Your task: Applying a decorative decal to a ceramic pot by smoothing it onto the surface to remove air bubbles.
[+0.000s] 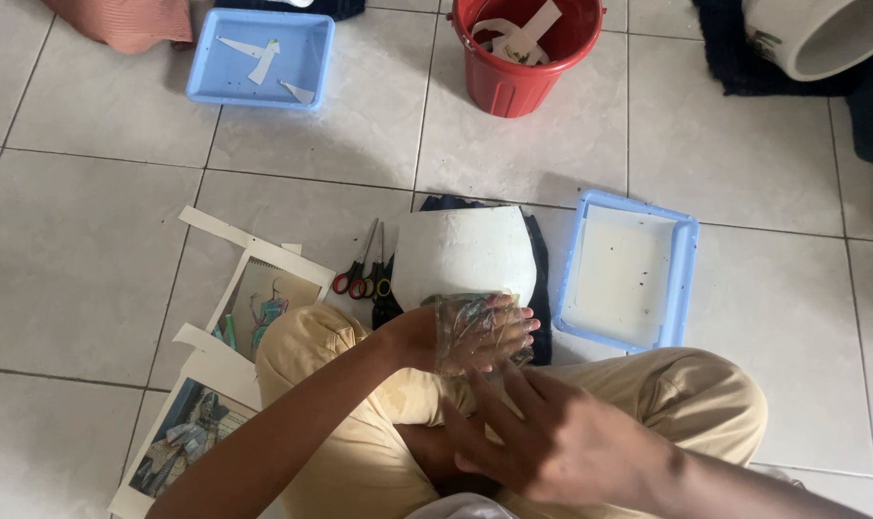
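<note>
1. In the lower left of the frame lie printed picture sheets [249, 317] on the tiled floor [81, 269], and just right of them two pairs of scissors [364, 274], one with red handles and one with yellow
2. At the centre, the left hand [470, 332] wears a clear plastic glove [485, 334], crinkled and glossy; its fingers are held together and lightly curled, pointing to the right of the frame, and they grip nothing
3. The gloved fingers rest at the lower edge of the white paper sheet [463, 255], which lies directly above them in the frame, on a dark cloth [542, 288]; the sheet is pale, smooth, slightly curved, widest across the frame
4. The right hand [552, 442] sits below and right of centre, bare, fingers spread and reaching up-left to touch the glove's cuff side; it is the farther hand from the sheet
5. Right of the sheet stands a blue tray [682, 279] of milky liquid; a red bucket [523, 82] is at top centre
</note>
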